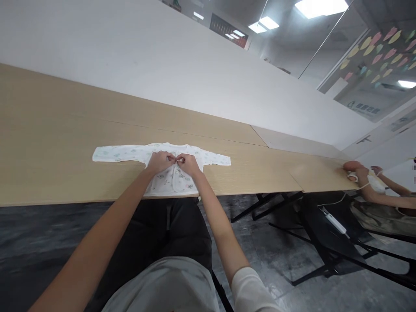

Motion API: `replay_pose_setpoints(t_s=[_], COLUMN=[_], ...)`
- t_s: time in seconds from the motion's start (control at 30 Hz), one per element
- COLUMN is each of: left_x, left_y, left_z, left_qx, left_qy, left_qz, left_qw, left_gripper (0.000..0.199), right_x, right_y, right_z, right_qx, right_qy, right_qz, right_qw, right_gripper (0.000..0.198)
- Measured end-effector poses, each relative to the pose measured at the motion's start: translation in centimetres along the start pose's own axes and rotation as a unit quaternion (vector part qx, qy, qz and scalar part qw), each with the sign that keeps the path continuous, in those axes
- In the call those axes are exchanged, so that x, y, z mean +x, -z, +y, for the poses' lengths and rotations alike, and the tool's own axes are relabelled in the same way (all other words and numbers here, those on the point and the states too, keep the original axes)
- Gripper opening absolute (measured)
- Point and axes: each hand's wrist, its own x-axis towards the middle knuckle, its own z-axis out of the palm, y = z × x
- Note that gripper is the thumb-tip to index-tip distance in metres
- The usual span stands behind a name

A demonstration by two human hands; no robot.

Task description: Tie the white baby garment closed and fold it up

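A white baby shirt (130, 152) with small printed figures lies spread on the table, its sleeves stretched out to both sides. Over the upper middle of its front, my left hand (160, 161) pinches the cloth with thumb and finger. My right hand (188, 164) does the same just beside it, and the fingertips of both hands nearly meet at the front opening. Whatever small fastening may be between the fingertips is too small to make out. Below my hands, the hem reaches the table's near edge.
The long wooden table (65, 121) runs along a white wall (136, 65). At the far right, another person's hands (362, 173) are by a reddish-brown round object (352, 165). A black folding chair (334, 242) bears a white power strip (336, 223) with a cable.
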Motion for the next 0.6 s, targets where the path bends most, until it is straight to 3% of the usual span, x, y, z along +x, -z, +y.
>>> replay_pose_setpoints(t_s=[0.37, 0.6], left_x=[-0.25, -0.33], left_y=[0.31, 0.08], left_z=[0.73, 0.38], left_qx=[0.001, -0.036], left_qy=[0.006, -0.047], left_qz=[0.003, 0.001], left_qw=[1.0, 0.998], left_gripper=[0.029, 0.036], right_x=[0.26, 0.14], right_y=[0.12, -0.19], right_z=[0.32, 0.37], right_qx=[0.096, 0.087], right_qy=[-0.088, -0.102], right_qz=[0.017, 0.057], right_qw=[0.991, 0.989], right_gripper=[0.014, 0.015])
